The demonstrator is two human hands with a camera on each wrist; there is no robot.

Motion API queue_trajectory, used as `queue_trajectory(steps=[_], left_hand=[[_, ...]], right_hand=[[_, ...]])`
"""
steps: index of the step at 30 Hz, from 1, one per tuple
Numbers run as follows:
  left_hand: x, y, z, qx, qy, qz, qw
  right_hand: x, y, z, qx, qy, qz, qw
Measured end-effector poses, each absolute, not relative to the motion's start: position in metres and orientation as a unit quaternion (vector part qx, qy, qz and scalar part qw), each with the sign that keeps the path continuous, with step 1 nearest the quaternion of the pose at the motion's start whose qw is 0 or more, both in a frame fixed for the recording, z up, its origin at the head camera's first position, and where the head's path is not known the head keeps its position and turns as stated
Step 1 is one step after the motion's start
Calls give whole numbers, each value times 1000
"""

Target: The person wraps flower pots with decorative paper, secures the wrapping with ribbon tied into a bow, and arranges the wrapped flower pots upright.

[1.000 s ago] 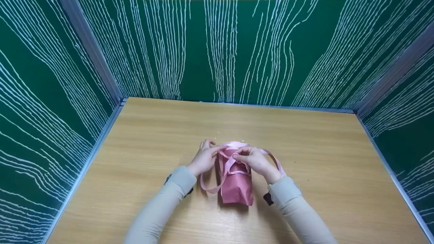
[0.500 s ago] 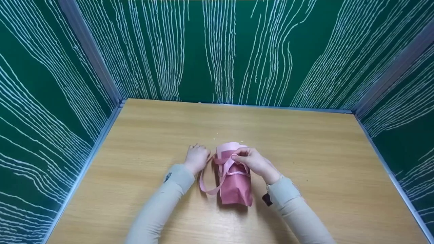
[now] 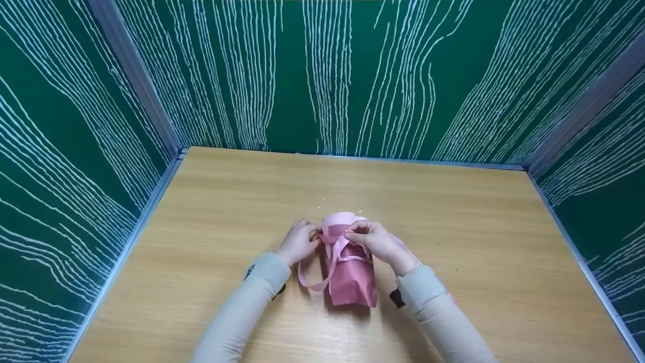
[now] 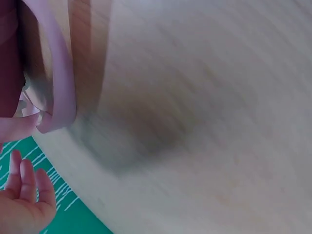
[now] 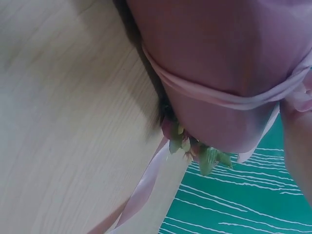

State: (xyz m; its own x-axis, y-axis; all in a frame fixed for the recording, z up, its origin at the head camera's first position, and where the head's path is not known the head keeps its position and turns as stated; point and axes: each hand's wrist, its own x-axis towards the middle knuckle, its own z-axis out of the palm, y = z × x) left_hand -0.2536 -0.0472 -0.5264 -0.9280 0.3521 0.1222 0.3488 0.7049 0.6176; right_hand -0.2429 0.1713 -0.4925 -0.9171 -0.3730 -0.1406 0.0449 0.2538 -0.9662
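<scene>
A bouquet (image 3: 351, 282) wrapped in dark pink paper lies on the table, with a pale pink lining at its far end. Reddish petals and green leaves (image 5: 208, 160) poke out of that end in the right wrist view. A pink ribbon (image 3: 315, 285) crosses the wrap and loops out on its left side. My right hand (image 3: 375, 242) pinches the ribbon over the top of the bouquet between thumb and forefinger. At the left edge of the wrap, my left hand (image 3: 298, 243) pinches another stretch of ribbon; its other fingers (image 4: 28, 180) are loosely bent in the left wrist view.
The wooden table (image 3: 242, 191) is bordered at the back and sides by green panels (image 3: 289, 75) with white wavy lines. Several tiny pale specks lie just beyond the bouquet. A loose ribbon tail (image 5: 141, 187) trails along the table in the right wrist view.
My left hand has drawn away left from the top of the bouquet, then come back slightly right to the wrap's edge. My right hand has kept its pinch in almost the same place.
</scene>
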Motion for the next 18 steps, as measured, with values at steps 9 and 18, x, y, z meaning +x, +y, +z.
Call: queue_trajectory(steps=[9,18], left_hand=[[-253,-59,-522,124,928,350,8],[-257,-106,-503,108,926,362,-9]], right_hand=[[-245,168,-497,-108,763,-614,169],[-245,167,-499,-108,761,-621,153]])
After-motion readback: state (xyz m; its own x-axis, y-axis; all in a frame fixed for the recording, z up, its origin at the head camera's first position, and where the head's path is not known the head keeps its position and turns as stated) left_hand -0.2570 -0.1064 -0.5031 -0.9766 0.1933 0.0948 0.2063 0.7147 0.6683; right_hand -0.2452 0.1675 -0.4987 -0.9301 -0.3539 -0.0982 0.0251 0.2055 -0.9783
